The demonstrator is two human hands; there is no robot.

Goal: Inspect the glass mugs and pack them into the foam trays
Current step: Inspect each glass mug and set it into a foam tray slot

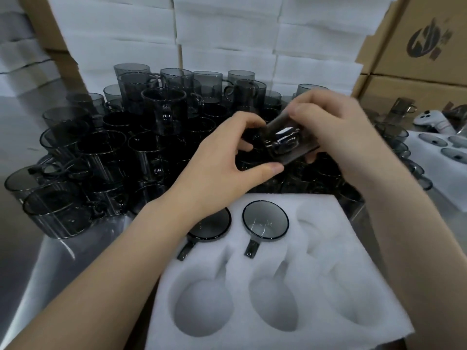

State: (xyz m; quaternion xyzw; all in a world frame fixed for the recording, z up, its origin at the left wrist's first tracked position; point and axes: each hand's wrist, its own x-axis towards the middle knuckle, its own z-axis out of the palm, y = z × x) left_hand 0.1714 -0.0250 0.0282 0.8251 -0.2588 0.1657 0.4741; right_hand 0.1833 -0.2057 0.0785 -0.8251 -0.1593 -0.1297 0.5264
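A smoky grey glass mug (286, 140) is held tilted above the crowd of loose mugs (106, 157), its base turned toward me. My right hand (338, 132) grips it from above and the right. My left hand (227, 157) holds its left side, thumb under the lower edge. Below my arms lies a white foam tray (353, 286) with round pockets. Two packed mugs sit in its far row: one (265, 221) in the middle pocket and one (212, 226) partly hidden by my left forearm. The other pockets hold nothing.
Stacks of white foam sheets (227, 41) rise behind the mugs. Cardboard boxes (417, 46) stand at the right. Another foam tray with mugs (444, 147) and a white controller (252, 120) lie at the far right on the metal table (50, 261).
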